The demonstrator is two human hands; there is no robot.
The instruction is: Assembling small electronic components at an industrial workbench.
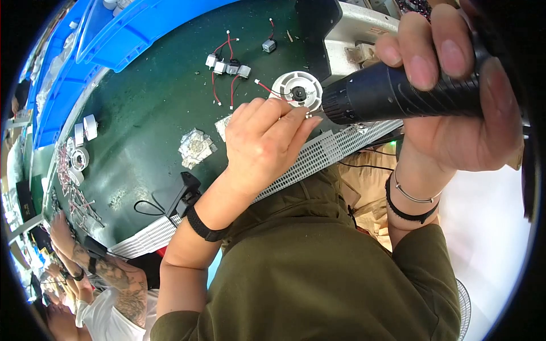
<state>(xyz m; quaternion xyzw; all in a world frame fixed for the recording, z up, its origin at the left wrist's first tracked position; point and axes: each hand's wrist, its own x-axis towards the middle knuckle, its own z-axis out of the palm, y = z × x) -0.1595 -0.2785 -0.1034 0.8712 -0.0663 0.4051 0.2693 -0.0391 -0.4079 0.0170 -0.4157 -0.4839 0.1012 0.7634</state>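
Note:
My right hand (449, 142) is wrapped round a black electric screwdriver (369, 94), which lies nearly level with its nose pointing left. Just below that nose is my left hand (259, 139), its thumb and fingers pinched together at the rim of a white round plastic housing (313, 85). A tiny shiny bit shows at those fingertips, too small to name. In the middle of the housing sits a dark round part, and a red wire with a white plug runs out of its left side. The screwdriver's tip is hidden by my fingers.
Small motors (222, 67) with red wires lie on the green table (148, 125), one motor (269, 45) apart. Nearby is a crumpled whitish wad (196, 149). Blue bins (131, 34) line the back left; a white metal fixture (352, 34) stands behind. A co-worker's arm (116, 273) reaches in at left.

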